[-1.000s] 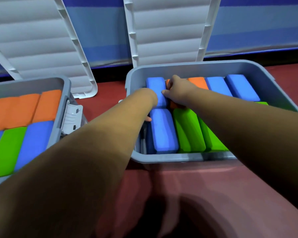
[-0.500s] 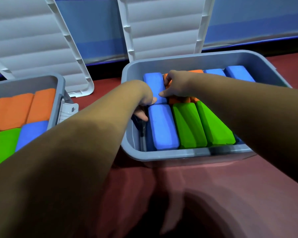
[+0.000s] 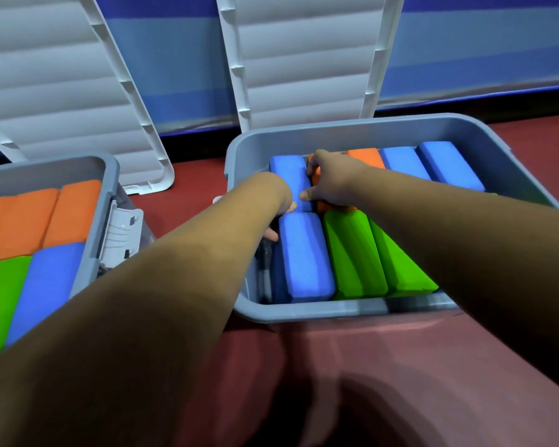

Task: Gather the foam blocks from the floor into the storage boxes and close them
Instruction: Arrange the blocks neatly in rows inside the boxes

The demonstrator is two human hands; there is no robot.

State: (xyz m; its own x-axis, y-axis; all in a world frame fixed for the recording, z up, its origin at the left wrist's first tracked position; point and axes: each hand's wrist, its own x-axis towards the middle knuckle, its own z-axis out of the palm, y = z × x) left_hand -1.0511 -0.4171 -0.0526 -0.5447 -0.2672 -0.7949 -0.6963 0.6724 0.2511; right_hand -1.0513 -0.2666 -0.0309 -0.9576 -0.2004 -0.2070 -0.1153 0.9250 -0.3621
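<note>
The right grey storage box (image 3: 336,132) holds blue, green and orange foam blocks in two rows. My right hand (image 3: 334,180) lies on an orange block (image 3: 328,206) in the far row, fingers curled over its left edge and thumb against the far-left blue block (image 3: 288,172). My left hand (image 3: 279,209) is mostly hidden behind its own wrist. Its thumb lies on that blue block's near end, and its fingers reach down beside the box's left wall. A near blue block (image 3: 304,256) and two green blocks (image 3: 352,253) lie in front.
A second grey box (image 3: 108,175) at the left holds orange, green and blue blocks. Two white ribbed lids (image 3: 300,59) lean against the blue wall behind the boxes. Red floor (image 3: 400,366) lies in front of the boxes.
Both hands stay on the same blocks at the box's far left. The right green block has tilted up on one side. The view has shifted a little.
</note>
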